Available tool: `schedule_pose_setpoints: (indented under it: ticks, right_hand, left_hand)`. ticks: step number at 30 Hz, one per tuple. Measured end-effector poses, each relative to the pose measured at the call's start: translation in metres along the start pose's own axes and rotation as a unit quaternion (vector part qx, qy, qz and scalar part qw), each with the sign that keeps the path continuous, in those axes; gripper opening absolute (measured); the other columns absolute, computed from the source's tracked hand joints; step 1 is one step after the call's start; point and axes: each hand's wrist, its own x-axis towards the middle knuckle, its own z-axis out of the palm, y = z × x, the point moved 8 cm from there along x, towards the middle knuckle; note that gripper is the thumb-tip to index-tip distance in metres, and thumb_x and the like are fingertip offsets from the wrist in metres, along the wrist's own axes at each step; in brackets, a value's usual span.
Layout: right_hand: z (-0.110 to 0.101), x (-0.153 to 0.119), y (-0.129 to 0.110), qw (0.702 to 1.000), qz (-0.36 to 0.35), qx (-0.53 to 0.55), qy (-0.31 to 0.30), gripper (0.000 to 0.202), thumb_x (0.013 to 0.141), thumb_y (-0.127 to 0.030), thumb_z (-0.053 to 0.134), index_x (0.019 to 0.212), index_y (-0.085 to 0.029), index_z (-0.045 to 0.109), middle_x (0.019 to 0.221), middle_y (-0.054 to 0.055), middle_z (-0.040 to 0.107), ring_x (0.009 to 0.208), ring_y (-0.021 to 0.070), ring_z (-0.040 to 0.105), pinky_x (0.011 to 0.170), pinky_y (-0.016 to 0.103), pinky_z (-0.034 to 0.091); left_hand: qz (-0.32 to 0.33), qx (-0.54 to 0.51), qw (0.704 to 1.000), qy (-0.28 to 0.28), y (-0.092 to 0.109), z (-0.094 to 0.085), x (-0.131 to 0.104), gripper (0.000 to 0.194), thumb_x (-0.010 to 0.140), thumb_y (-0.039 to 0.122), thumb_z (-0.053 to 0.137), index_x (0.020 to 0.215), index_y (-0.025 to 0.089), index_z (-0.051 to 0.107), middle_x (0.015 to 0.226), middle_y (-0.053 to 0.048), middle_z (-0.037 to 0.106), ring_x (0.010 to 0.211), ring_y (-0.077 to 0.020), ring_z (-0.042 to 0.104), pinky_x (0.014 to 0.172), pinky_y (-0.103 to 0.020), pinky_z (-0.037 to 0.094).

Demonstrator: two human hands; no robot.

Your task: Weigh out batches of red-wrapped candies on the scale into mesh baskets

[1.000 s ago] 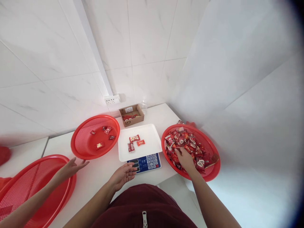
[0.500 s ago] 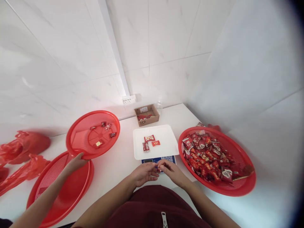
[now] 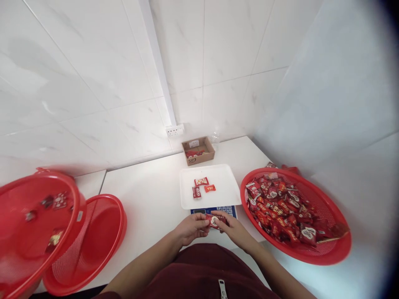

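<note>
My left hand (image 3: pixel 191 228) and my right hand (image 3: pixel 232 230) pinch a dark red candy packet (image 3: pixel 215 220) from its two sides. A white round patch with a dark mark shows on the packet. It is held just in front of a scale's blue keypad (image 3: pixel 229 208). Behind the keypad lies the scale's white tray (image 3: pixel 230 178), bearing a white-and-red candy (image 3: pixel 201 181), a dark red candy (image 3: pixel 196 193) and a small bright red candy (image 3: pixel 210 188).
On the right a red basket (image 3: pixel 344 249) holds many wrapped candies. A cardboard box (image 3: pixel 202 158) with red packets stands near the wall. At left, a tilted red basket (image 3: pixel 79 205) with several candies overlaps another red basket (image 3: pixel 123 224).
The tilted basket at left, held by another person's hand before, has moved left and nearer; that hand is now out of sight. The packet between my hands now shows its printed face.
</note>
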Motion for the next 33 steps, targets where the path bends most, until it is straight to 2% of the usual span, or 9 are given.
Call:
schedule_pose_setpoints:
  ticks: [4, 6, 10, 14, 25, 30, 33]
  right_hand:
    - [0.003, 0.001, 0.003, 0.999, 0.012, -0.047, -0.009, 0.037, 0.080, -0.054, 0.045, 0.079, -0.020, 0.056, 0.068, 0.001, 0.059, 0.060, 0.0156, 0.053, 0.058, 0.030, 0.044]
    - [0.004, 0.000, 0.003, 0.998, 0.013, -0.066, -0.013, 0.037, 0.080, -0.055, 0.044, 0.069, -0.021, 0.050, 0.061, -0.001, 0.055, 0.059, 0.0150, 0.052, 0.056, 0.028, 0.042]
    - [0.010, -0.001, -0.003, 0.997, 0.003, -0.064, -0.038, 0.037, 0.080, -0.056, 0.045, 0.068, -0.021, 0.048, 0.063, -0.001, 0.054, 0.060, 0.0149, 0.052, 0.057, 0.028, 0.041]
    - [0.014, -0.003, -0.007, 0.998, 0.010, -0.035, -0.053, 0.040, 0.078, -0.060, 0.045, 0.068, -0.021, 0.047, 0.062, -0.002, 0.053, 0.058, 0.0140, 0.051, 0.056, 0.027, 0.040]
    - [0.015, -0.002, -0.004, 0.998, 0.020, -0.010, -0.052, 0.041, 0.078, -0.061, 0.047, 0.067, -0.021, 0.046, 0.061, -0.003, 0.053, 0.056, 0.0128, 0.050, 0.054, 0.025, 0.039]
    - [0.014, -0.001, -0.004, 0.999, 0.020, -0.003, -0.050, 0.041, 0.078, -0.061, 0.048, 0.067, -0.021, 0.047, 0.061, -0.002, 0.053, 0.057, 0.0129, 0.050, 0.055, 0.025, 0.039]
    - [0.013, -0.002, -0.006, 0.999, 0.024, -0.003, -0.049, 0.042, 0.077, -0.061, 0.048, 0.066, -0.021, 0.047, 0.061, -0.002, 0.053, 0.056, 0.0127, 0.050, 0.055, 0.026, 0.039]
  left_hand:
    - [0.011, 0.027, 1.000, 0.003, 0.001, 0.000, -0.001, 0.045, 0.054, 0.041, 0.081, 0.076, 0.016, 0.051, 0.069, 0.002, 0.058, 0.060, -0.0084, 0.052, 0.064, -0.026, 0.040]
    - [0.020, 0.051, 0.998, -0.004, 0.002, 0.002, -0.001, 0.045, 0.058, 0.046, 0.078, 0.077, 0.017, 0.050, 0.070, 0.002, 0.058, 0.060, -0.0083, 0.052, 0.063, -0.026, 0.040]
    - [0.036, 0.127, 0.991, -0.018, 0.003, 0.006, 0.000, 0.049, 0.064, 0.061, 0.066, 0.074, 0.018, 0.047, 0.066, 0.003, 0.055, 0.057, -0.0094, 0.052, 0.061, -0.027, 0.041]
    - [0.053, 0.167, 0.984, -0.030, 0.004, 0.010, 0.000, 0.053, 0.065, 0.070, 0.057, 0.069, 0.017, 0.048, 0.060, 0.003, 0.050, 0.053, -0.0103, 0.049, 0.059, -0.029, 0.041]
    - [0.126, 0.228, 0.965, 0.010, 0.018, 0.011, -0.004, 0.047, 0.070, 0.064, 0.056, 0.061, 0.019, 0.048, 0.054, 0.004, 0.047, 0.054, -0.0108, 0.043, 0.058, -0.027, 0.035]
    - [0.128, 0.237, 0.963, 0.025, 0.018, 0.007, -0.002, 0.047, 0.070, 0.065, 0.056, 0.060, 0.019, 0.047, 0.052, 0.004, 0.047, 0.051, -0.0108, 0.044, 0.055, -0.026, 0.035]
    - [0.126, 0.234, 0.964, 0.015, 0.016, 0.008, 0.000, 0.051, 0.070, 0.068, 0.052, 0.061, 0.019, 0.048, 0.052, 0.003, 0.048, 0.050, -0.0111, 0.045, 0.055, -0.027, 0.036]
